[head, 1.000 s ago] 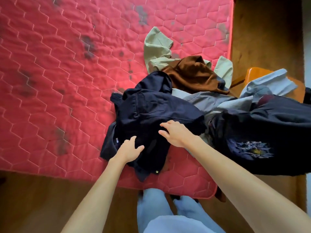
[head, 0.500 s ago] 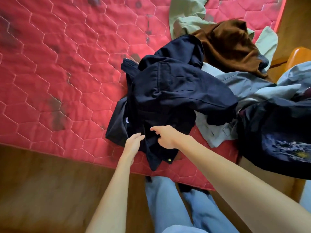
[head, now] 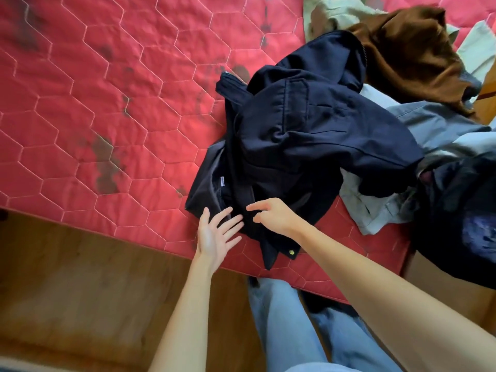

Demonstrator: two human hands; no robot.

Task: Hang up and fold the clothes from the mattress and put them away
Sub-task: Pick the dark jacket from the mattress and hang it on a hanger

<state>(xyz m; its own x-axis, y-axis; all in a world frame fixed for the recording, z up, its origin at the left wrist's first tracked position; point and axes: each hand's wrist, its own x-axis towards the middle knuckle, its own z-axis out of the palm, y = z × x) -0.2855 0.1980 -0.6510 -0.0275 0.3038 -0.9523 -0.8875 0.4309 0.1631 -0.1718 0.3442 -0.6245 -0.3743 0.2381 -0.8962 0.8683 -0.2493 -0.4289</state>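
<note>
A crumpled navy jacket (head: 303, 135) lies near the front edge of the red quilted mattress (head: 107, 108), its hem and a brass snap hanging toward the wooden floor (head: 80, 277). The left hand (head: 214, 234) hovers palm-open at the jacket's lower left edge, fingers spread and holding nothing. The right hand (head: 273, 216) is just over the dark fabric beside it, thumb and forefinger curled toward a pinch, but I cannot tell whether cloth is actually caught between them. Behind the jacket a brown garment (head: 410, 49), a pale green one (head: 332, 12) and a grey-blue shirt (head: 434, 122) overlap it in one heap. The risk, as I judge it, is lifting by a single fold: the jacket's sleeve lies across the grey-blue shirt, so a pull could drag neighbours off the mattress, or the jacket could slip to the floor if only one layer is pinched.
</note>
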